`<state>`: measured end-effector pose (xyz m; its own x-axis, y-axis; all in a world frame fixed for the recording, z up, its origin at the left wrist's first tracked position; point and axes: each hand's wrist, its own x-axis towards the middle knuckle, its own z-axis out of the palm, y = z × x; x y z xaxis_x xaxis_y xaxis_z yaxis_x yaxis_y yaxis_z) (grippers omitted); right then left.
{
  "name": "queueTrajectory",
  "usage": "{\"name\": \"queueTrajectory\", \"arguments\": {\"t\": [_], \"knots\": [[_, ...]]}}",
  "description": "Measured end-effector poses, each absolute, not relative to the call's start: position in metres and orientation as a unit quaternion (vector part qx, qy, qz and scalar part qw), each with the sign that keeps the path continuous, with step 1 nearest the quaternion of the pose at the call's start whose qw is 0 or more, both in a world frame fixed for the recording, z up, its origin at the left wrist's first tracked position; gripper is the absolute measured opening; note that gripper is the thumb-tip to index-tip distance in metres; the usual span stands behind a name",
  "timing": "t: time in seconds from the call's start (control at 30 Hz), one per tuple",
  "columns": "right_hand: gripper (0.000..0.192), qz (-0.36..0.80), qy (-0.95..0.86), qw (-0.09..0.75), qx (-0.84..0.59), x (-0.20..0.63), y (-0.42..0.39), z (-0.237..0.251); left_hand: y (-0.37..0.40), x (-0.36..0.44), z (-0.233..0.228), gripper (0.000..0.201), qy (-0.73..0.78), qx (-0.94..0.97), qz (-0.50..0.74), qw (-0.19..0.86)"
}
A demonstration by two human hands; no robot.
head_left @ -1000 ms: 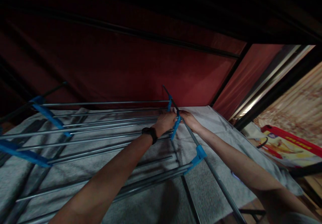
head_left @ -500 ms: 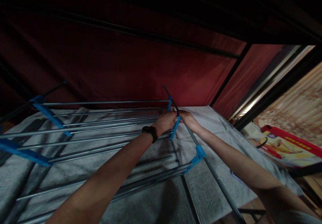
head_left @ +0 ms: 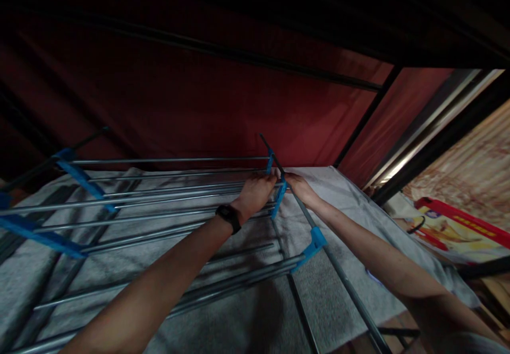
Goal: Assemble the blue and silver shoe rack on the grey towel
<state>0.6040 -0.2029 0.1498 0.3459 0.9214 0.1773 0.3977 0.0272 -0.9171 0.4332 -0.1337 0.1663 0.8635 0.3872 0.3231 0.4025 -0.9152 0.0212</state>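
A rack frame of grey metal tubes (head_left: 159,217) and blue plastic brackets lies across a grey cloth. My left hand (head_left: 257,195), with a dark watch on its wrist, is closed around tube ends beside the middle right bracket (head_left: 281,197). Its fingertips are partly hidden. On the other side of that bracket, my right hand (head_left: 300,189) grips bracket and upright pole (head_left: 303,210) together, its fingers partly out of sight. Nearer to me on the same pole is another blue bracket (head_left: 313,248), with tubes running left from it.
More blue brackets (head_left: 85,179) join the tubes at the left. Loose tubes (head_left: 243,253) lie on the grey cloth (head_left: 334,290). Behind stands a dark red panel (head_left: 223,115) with black bars. At right is a red and yellow box (head_left: 458,226).
My left hand and wrist have shifted slightly left along the tubes. My right hand stays at the bracket. The view has moved a little.
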Motion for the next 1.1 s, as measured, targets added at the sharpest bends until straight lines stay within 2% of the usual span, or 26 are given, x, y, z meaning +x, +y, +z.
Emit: {"name": "queueTrajectory", "arguments": {"t": [0.63, 0.77, 0.9, 0.97, 1.1], "knots": [[0.032, 0.295, -0.459, 0.513, -0.663, 0.604, -0.21, 0.148, -0.133, 0.425, 0.154, 0.025, -0.201, -0.968, -0.149, 0.026], [0.033, 0.303, -0.467, 0.51, -0.656, 0.61, -0.208, 0.144, -0.148, 0.408, 0.155, 0.036, -0.126, -0.962, -0.222, 0.102], [0.031, 0.333, -0.417, 0.547, -0.644, 0.612, -0.213, 0.134, -0.16, 0.386, 0.141, 0.034, -0.044, -0.984, -0.149, 0.091], [0.029, 0.339, -0.399, 0.556, -0.646, 0.611, -0.219, 0.126, -0.155, 0.381, 0.128, 0.034, -0.082, -0.987, -0.118, 0.067], [0.028, 0.38, -0.412, 0.54, -0.628, 0.608, -0.228, 0.109, -0.137, 0.39, 0.104, 0.038, -0.199, -0.967, -0.158, 0.015]]}}
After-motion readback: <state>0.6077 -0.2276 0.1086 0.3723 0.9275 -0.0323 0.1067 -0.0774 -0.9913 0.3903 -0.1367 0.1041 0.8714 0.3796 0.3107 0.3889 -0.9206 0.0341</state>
